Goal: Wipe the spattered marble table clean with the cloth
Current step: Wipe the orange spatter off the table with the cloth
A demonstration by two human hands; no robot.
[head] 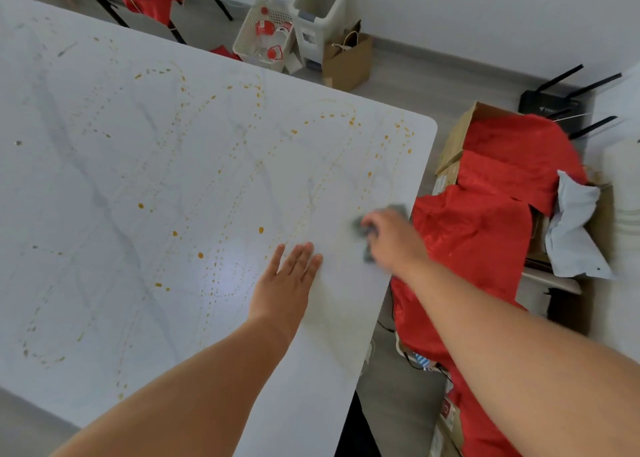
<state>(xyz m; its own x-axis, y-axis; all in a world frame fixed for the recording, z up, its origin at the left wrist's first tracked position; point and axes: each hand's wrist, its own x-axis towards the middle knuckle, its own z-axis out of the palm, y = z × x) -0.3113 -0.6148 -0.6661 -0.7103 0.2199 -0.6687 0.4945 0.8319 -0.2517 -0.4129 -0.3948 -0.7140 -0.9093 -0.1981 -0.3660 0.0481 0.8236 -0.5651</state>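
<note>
The white marble table (104, 179) fills the left and centre of the view, covered with looping trails of orange-yellow spatter (214, 193). My right hand (394, 238) grips a crumpled grey cloth (363, 226) near the table's right edge; both are blurred by motion. My left hand (291, 276) lies flat on the tabletop with its fingers straight, just left of the cloth. The strip of table around and below both hands shows few spots.
Red fabric (485, 221) drapes over cardboard boxes right beside the table's right edge. A white basket (263, 37) with bottles, a white bin (318, 16) and a brown paper bag (346, 58) stand on the floor beyond the far edge.
</note>
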